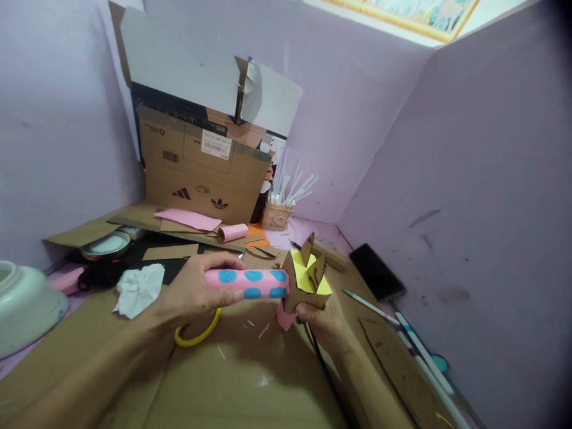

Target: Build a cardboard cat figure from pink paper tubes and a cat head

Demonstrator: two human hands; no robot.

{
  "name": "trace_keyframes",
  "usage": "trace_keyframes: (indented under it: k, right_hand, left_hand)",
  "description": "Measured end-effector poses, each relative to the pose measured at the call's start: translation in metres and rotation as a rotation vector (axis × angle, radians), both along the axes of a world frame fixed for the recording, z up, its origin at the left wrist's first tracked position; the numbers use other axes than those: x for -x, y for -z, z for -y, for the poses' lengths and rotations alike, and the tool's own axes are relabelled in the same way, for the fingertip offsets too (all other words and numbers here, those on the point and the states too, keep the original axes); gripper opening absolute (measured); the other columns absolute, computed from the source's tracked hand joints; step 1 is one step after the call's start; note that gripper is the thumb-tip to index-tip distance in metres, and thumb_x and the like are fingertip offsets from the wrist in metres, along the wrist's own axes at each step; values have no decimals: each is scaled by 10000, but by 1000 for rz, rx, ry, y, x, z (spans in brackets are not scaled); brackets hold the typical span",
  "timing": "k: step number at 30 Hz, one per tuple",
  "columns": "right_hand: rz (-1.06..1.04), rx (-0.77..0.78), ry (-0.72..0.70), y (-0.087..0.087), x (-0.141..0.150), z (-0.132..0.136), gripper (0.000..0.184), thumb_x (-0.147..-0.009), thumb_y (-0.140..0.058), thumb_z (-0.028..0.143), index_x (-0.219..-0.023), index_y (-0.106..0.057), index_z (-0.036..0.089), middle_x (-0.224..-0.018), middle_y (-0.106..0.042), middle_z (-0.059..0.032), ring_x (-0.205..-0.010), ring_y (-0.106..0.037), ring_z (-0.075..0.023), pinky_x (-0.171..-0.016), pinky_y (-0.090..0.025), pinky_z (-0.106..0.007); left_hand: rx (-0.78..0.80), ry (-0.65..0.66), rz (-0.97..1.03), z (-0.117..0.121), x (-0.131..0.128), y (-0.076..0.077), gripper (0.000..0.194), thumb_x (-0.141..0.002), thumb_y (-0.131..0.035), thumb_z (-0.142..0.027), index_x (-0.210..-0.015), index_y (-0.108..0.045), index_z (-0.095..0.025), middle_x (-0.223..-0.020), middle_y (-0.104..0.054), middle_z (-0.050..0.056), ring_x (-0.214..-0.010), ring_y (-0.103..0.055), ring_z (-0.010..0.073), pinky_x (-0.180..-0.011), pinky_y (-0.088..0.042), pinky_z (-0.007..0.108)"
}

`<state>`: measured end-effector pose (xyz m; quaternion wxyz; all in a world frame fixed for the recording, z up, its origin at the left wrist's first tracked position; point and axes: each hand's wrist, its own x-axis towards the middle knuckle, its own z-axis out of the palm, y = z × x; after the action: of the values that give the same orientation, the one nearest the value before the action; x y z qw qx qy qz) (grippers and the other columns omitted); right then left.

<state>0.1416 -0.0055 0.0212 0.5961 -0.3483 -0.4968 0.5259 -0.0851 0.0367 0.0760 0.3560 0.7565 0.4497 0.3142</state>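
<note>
My left hand (210, 283) is closed round a pink tube with blue spots (253, 284), held level above the cardboard. The tube's right end meets a small cardboard piece with a yellow top (308, 280), from which two pointed cardboard flaps stand up. My right hand (324, 319) grips this cardboard piece from below and the right, its thumb on the front edge. A bit of pink (285, 317) shows under the joint. Whether the tube is inside the cardboard piece or only against it, I cannot tell. A yellow ring (199, 336) lies below my left hand.
An open cardboard box (203, 173) stands at the back, beside a small basket (277, 215) of white sticks. A pink roll (233, 233) lies before it. Crumpled tissue (140, 289) and a pale bowl (29, 307) are left; a dark tablet (378, 271) and marker (370, 305) right.
</note>
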Motion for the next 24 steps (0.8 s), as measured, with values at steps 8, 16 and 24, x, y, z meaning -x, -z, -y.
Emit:
trace_keyframes:
  k: [8,16,24]
  right_hand:
    - [-12,-20,31,6,-3,-1,353,-542,-818,304,-844,-676,189,-688,-649,-13,-549,-540,-147,-463,-441,-249]
    - [-36,-6,-33,-1,-2,2,403,-560,-818,307,-914,-652,208,-677,-652,-3,-437,-517,-135,-387,-402,-253]
    - [-41,-19,-37,1,-3,0,439,-569,-801,270,-968,-630,204,-708,-658,-5,-449,-518,-129,-388,-407,-244]
  left_hand:
    - [-38,-26,11,4,-1,-3,365,-578,-714,-450,-838,-661,-200,-852,-678,33,-758,-606,237,-668,-470,291]
    - [-38,-24,1,5,-2,-4,356,-595,-699,-442,-851,-661,-198,-857,-671,29,-738,-589,219,-654,-453,277]
    - [-17,-33,35,4,-2,-2,301,-593,-705,-401,-825,-661,-214,-807,-661,6,-723,-587,210,-629,-445,260]
